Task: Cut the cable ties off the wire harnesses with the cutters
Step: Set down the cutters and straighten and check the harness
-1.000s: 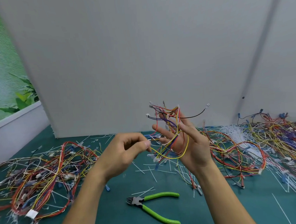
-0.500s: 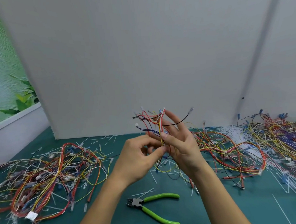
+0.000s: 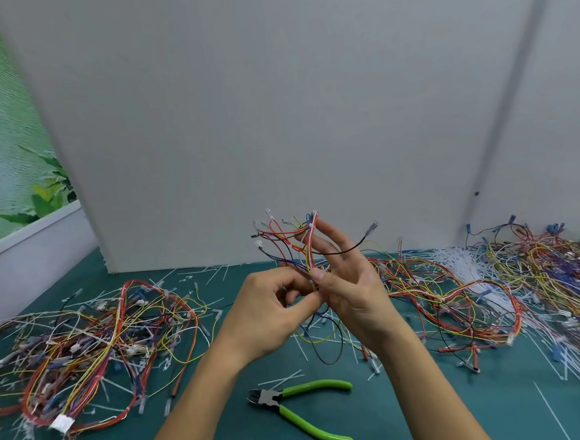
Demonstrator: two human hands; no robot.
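My right hand (image 3: 348,291) pinches a small bundle of red, yellow and blue wires (image 3: 297,243) upright above the teal mat (image 3: 432,416); my left hand (image 3: 271,310) pinches its lower strands. The green-handled cutters (image 3: 305,407) lie unheld below. White cut ties (image 3: 470,265) litter the mat, so many are done, I'd judge, but the tangled wire heap at my left (image 3: 84,337) looks like plenty more.

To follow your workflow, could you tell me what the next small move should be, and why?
Probably release the left hand and reach down for the cutters: they lie unheld on the mat, the right hand grips the harness, and what looks like a white tie sits near its top.
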